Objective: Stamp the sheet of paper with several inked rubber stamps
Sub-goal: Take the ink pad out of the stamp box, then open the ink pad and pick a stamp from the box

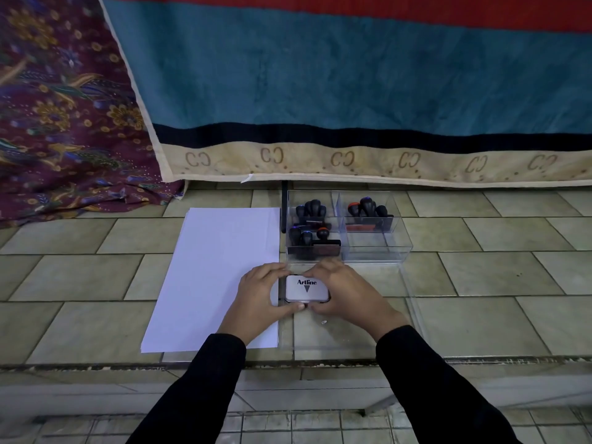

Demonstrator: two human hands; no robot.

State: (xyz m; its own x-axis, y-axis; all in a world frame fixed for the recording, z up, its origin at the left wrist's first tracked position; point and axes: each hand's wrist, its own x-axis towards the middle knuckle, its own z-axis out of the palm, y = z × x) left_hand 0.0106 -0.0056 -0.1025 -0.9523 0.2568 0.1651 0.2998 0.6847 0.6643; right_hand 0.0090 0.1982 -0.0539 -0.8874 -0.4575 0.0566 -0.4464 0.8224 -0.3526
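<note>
A white sheet of paper (pixel 217 270) lies flat on the tiled floor, left of centre. A small white ink pad case (pixel 307 289) marked "Artline", lid down, sits just right of the paper's edge. My left hand (pixel 262 293) clasps its left side and my right hand (pixel 342 291) clasps its right side, thumbs at the front edge. Behind it stands a clear plastic box (pixel 378 248) with compartments. Black-handled rubber stamps lie in it: one group (pixel 312 240) at the front left and back left, another (pixel 368 211) at the back right.
A clear plastic lid or tray (pixel 413 315) lies flat on the floor around and right of the ink pad. A teal, red and beige hanging cloth (pixel 352 91) and a purple patterned fabric (pixel 64 123) close off the far side. A step edge (pixel 96 366) runs across near me.
</note>
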